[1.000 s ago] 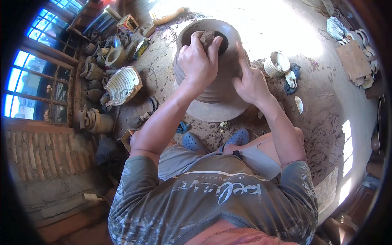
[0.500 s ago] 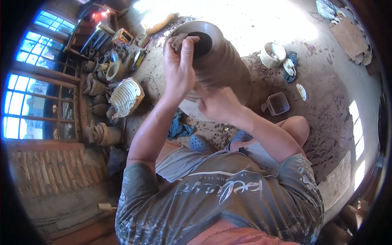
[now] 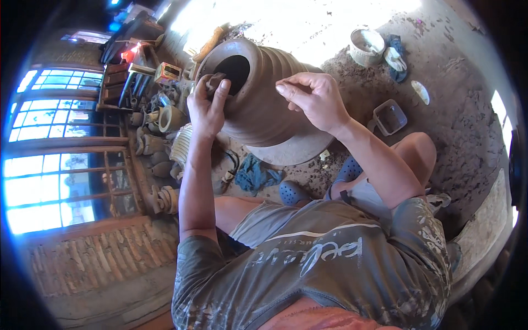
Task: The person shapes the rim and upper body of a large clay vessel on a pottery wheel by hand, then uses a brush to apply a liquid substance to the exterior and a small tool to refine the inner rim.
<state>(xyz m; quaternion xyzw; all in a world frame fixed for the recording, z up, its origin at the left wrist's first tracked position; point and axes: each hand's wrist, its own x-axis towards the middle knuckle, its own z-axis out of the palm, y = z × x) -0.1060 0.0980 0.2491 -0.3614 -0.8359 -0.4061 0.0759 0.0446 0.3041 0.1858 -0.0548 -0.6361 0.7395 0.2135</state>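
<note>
Though bulky, pot [image 3: 256,104] beside hand [image 3: 207,113] (left)

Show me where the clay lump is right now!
In the head view, the clay lump is above and left of the middle, held in the left hand by the mouth of the ribbed pot.

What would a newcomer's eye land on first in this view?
Probably the big ribbed clay pot at upper centre, its dark mouth facing the upper left. Next, the left hand holding a brown lump at that mouth, with the right hand in front of the ribbed side. Then the glaring windows at far left.
</note>
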